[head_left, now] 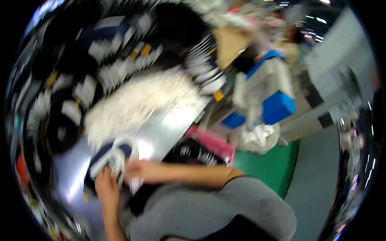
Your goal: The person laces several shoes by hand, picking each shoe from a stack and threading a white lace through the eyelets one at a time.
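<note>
At the near end of a shiny metal table, a navy and white fabric piece (105, 156) lies under my hands; blur hides its exact kind. My left hand (107, 184) has its fingers bent and closed onto the white part of this piece. Close beside it on the right, my right hand (145, 172) is closed, with a white strip of material (136, 185) hanging below its fingers. My right forearm reaches across above my lap. Motion smears the fingertips of both hands.
A large cream-white fluffy heap (146, 98) covers the middle of the metal table (171, 122). Dark bundles with white and yellow parts (124, 64) crowd behind and left. A pink crate (215, 146) holding black items, a white-and-blue machine (267, 88) and a white bag (257, 138) stand right.
</note>
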`<state>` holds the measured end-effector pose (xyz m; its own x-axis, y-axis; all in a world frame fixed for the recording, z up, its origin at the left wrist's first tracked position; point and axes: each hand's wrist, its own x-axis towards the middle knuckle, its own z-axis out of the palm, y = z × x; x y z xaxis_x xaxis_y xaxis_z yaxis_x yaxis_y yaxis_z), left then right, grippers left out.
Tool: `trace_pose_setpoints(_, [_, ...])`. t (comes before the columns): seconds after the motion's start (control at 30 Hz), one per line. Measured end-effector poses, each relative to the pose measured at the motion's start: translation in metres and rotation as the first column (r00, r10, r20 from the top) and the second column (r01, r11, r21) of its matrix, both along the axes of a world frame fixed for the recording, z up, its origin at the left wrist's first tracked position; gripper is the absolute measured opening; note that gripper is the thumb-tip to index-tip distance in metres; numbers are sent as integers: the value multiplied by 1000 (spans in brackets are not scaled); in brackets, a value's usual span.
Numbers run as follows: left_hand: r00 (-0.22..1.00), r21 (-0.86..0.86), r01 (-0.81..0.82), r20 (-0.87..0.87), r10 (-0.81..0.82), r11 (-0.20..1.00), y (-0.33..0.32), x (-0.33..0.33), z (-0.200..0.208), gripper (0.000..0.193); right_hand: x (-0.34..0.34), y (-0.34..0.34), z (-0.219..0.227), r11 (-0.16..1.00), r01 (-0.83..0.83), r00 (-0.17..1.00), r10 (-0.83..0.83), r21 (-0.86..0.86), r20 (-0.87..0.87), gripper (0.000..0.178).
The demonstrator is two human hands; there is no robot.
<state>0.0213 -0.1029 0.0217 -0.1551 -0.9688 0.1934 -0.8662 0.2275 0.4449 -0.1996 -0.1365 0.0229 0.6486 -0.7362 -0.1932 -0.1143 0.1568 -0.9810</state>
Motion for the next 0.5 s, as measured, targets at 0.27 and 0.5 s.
trace_pose_setpoints(0.27, [980, 283, 57, -201, 1, 957, -17, -14, 35, 23, 17, -41, -10, 857, 391, 920, -380, -335, 101, 31])
trace_pose_setpoints(0.5, [958, 319, -14, -266, 103, 948, -13, -21, 30, 35, 17, -51, -7, 855, 344, 932, -360, -388, 35, 35])
